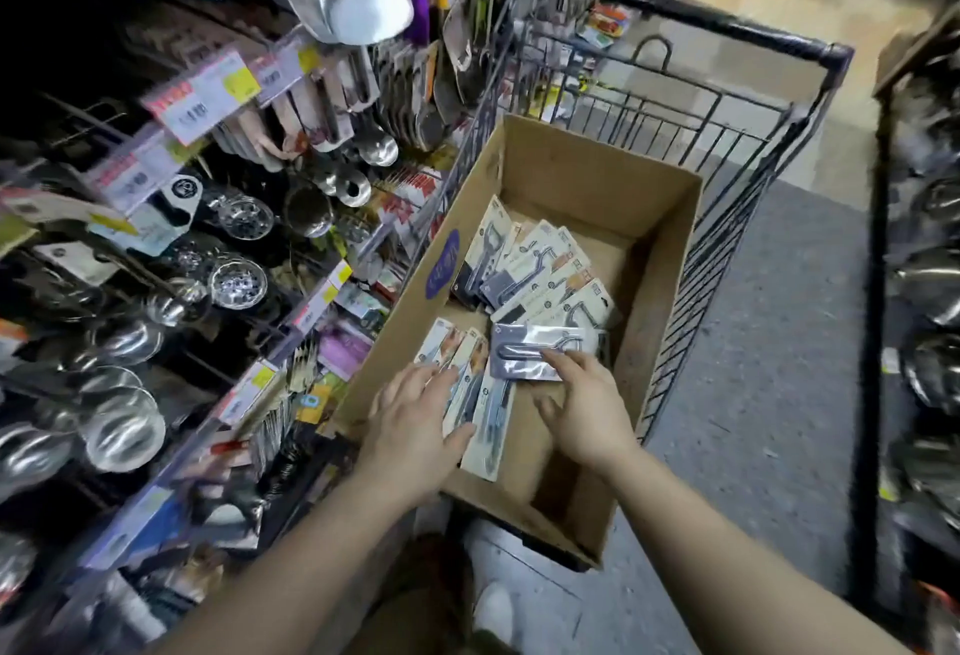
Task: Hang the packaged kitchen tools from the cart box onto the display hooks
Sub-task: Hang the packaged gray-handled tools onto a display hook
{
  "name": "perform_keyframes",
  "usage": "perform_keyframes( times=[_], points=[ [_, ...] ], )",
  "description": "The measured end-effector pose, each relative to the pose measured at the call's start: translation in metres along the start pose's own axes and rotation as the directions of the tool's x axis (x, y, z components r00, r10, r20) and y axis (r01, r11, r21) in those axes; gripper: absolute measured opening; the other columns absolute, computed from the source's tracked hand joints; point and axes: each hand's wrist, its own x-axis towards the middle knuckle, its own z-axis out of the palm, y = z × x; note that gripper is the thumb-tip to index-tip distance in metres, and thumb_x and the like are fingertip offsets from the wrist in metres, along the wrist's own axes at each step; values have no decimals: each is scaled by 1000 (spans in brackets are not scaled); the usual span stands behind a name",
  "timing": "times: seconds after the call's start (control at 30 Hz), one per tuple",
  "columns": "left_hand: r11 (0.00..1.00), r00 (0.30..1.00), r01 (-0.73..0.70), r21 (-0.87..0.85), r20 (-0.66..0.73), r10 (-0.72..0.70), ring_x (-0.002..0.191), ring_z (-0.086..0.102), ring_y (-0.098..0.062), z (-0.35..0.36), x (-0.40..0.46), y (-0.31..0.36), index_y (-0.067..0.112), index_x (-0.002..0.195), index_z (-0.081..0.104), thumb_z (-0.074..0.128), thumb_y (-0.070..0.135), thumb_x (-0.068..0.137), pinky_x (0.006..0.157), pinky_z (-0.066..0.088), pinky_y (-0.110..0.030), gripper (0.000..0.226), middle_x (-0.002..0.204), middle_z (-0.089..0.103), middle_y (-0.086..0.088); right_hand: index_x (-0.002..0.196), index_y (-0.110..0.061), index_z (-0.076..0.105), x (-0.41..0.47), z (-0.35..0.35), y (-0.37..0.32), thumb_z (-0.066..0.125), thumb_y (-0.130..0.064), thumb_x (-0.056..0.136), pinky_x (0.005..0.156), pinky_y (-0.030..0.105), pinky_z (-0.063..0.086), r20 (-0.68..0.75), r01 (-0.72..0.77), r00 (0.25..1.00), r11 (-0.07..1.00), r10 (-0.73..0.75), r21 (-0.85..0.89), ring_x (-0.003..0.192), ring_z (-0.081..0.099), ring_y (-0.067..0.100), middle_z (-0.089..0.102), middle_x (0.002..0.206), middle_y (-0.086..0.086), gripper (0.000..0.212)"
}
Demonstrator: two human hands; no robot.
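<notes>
An open cardboard box sits in a black wire cart. Several carded kitchen tools lie fanned in its middle, and a few more packs lie near the front. My left hand reaches in with straight fingers resting on the near packs. My right hand touches a grey-backed pack with its fingertips, thumb spread apart. Display hooks with hanging utensils fill the shelf on the left.
Steel ladles, strainers and bowls hang and sit along the left shelving, with price tags on the hook ends. Another rack of steel bowls stands on the right. Grey floor lies between the cart and that rack.
</notes>
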Motion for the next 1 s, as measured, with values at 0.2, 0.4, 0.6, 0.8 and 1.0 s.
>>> perform_keyframes(
  times=[0.2, 0.4, 0.6, 0.8, 1.0],
  points=[
    [999, 984, -27, 26, 179, 21, 152, 16, -20, 21, 65, -29, 27, 155, 29, 53, 46, 99, 123, 13, -37, 64, 164, 24, 1, 146, -20, 46, 56, 35, 6, 62, -22, 92, 115, 34, 32, 66, -151, 987, 988, 149, 37, 140, 36, 29, 43, 149, 11, 57],
    [998, 958, -53, 34, 284, 41, 148, 26, -25, 46, 132, -39, 19, 155, 32, 59, 39, 97, 121, 20, -38, 67, 159, 34, -4, 145, -19, 47, 86, 75, 9, 63, -21, 91, 111, 36, 36, 122, -263, 960, 961, 252, 83, 133, 42, 31, 49, 142, 10, 56],
    [995, 914, 73, 69, 395, -94, 140, 35, -35, 89, 174, -52, 17, 152, 35, 65, 36, 94, 117, 29, -44, 69, 151, 43, -14, 144, -18, 48, 89, 120, 29, 63, -24, 92, 108, 36, 39, 222, -412, 899, 901, 378, 134, 128, 48, 31, 52, 138, 11, 54],
    [978, 870, 174, 112, 447, -206, 136, 41, -34, 125, 184, -59, 19, 149, 38, 71, 41, 88, 110, 39, -44, 72, 148, 44, -13, 142, -22, 44, 96, 164, 56, 66, -29, 88, 111, 41, 40, 398, -661, 742, 690, 540, 295, 133, 46, 29, 58, 136, 7, 58],
    [963, 886, 257, 81, 379, -268, 125, 51, -34, 145, 179, -57, 21, 140, 45, 76, 43, 84, 100, 46, -42, 67, 140, 46, -10, 145, -13, 39, 113, 178, 61, 64, -27, 95, 77, 23, 47, 463, -739, 661, 407, 590, 536, 92, 60, 15, 64, 113, 3, 57]
  ],
)
